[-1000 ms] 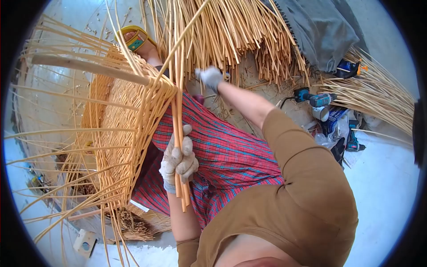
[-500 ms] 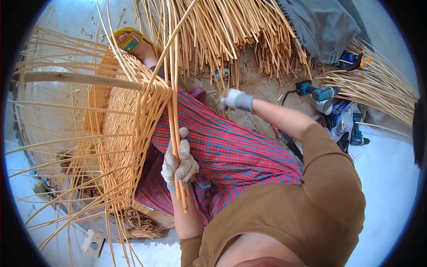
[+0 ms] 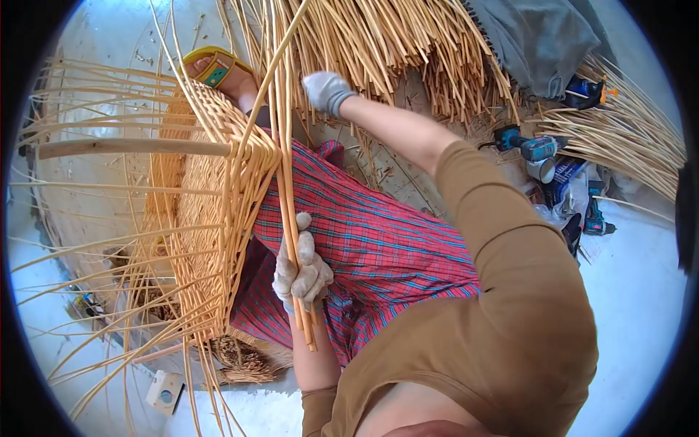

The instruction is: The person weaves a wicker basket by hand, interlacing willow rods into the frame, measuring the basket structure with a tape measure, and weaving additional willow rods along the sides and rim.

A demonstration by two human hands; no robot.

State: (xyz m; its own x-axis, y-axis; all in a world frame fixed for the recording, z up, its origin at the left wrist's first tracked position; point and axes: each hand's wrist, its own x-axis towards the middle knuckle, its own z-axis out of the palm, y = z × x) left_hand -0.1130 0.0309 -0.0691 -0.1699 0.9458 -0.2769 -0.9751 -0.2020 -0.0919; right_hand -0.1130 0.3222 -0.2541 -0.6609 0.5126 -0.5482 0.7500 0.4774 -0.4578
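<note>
My left hand, in a whitish work glove, is wrapped round a few willow rods, whose cut ends stick out below it. These rods run up past the corner of a partly woven wicker basket, which lies on its side against my knee. Its long loose stakes fan out to the left. A thicker wooden stick crosses its upper part. My gloved right hand is raised beside the upright rods, near a large heap of willow rods. Its fingers do not show clearly enough to tell whether they hold anything.
Red plaid cloth covers my lap. One foot wears a yellow sandal. To the right lie a cordless drill, another power tool and a second rod bundle. Dark grey cloth drapes at the upper right.
My right hand has moved up and to the left, from above the floor to beside the upright rods. My left hand keeps its hold on the rods, nearly still.
</note>
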